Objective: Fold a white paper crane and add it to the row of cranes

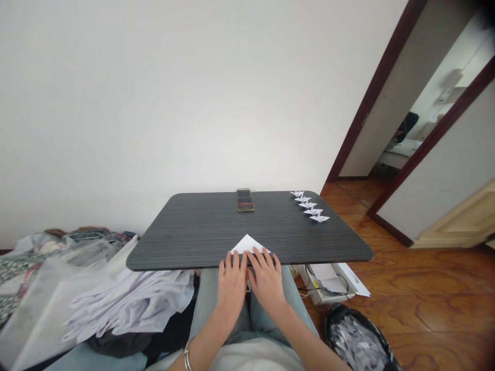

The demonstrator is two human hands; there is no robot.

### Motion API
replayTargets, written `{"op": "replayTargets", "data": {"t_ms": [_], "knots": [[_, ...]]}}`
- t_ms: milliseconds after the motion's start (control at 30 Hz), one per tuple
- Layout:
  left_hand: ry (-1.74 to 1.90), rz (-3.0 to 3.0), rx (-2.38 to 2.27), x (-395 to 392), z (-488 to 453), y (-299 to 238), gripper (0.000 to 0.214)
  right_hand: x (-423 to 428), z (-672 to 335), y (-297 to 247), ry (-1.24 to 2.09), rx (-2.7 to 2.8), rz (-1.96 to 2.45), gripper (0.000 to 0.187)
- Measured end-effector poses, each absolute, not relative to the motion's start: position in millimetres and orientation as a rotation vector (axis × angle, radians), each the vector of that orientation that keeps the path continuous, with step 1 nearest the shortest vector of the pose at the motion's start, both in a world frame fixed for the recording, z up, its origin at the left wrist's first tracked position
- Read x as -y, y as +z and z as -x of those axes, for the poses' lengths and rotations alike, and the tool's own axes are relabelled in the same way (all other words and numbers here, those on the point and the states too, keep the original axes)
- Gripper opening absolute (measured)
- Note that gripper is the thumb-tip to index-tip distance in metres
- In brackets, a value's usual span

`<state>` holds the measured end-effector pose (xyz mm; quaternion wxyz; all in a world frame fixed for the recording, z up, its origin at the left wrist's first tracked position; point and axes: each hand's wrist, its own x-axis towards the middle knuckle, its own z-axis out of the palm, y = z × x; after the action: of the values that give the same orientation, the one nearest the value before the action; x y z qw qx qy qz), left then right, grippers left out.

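Left hand (232, 288) and right hand (266, 288) are spread flat side by side, fingertips pressing the near edge of a white paper triangle (247, 244), its long edge running crosswise and its tip pointing away, about even between both hands, at the front of the dark counter (193, 242), with folded paper cranes (309, 206) lined up far right

White wall (154, 103); wooden floor (425, 309); dark doorframe (376, 87)

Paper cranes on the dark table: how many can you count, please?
5. The paper cranes stand in one diagonal row near the far right corner of the dark table, running from the far edge toward the right edge; none seems hidden.
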<state>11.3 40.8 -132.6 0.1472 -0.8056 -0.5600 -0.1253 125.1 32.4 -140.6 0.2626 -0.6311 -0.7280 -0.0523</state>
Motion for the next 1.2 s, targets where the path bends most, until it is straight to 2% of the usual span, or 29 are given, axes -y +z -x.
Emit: {"op": "replayTargets", "data": {"t_ms": [600,967,1200], "knots": [[-0.301,2.305,1.594,-37,-14,-133,0.052,-24,-132,-141,-0.217,1.969,1.811,0.044],[-0.335,2.305,1.599,-34,-15,-132,0.048,-22,-132,-139,-0.216,1.957,1.802,0.043],[-0.338,2.262,1.649,-33,-4,-129,0.045,-20,-143,-150,-0.239,1.966,1.805,0.051]]}}
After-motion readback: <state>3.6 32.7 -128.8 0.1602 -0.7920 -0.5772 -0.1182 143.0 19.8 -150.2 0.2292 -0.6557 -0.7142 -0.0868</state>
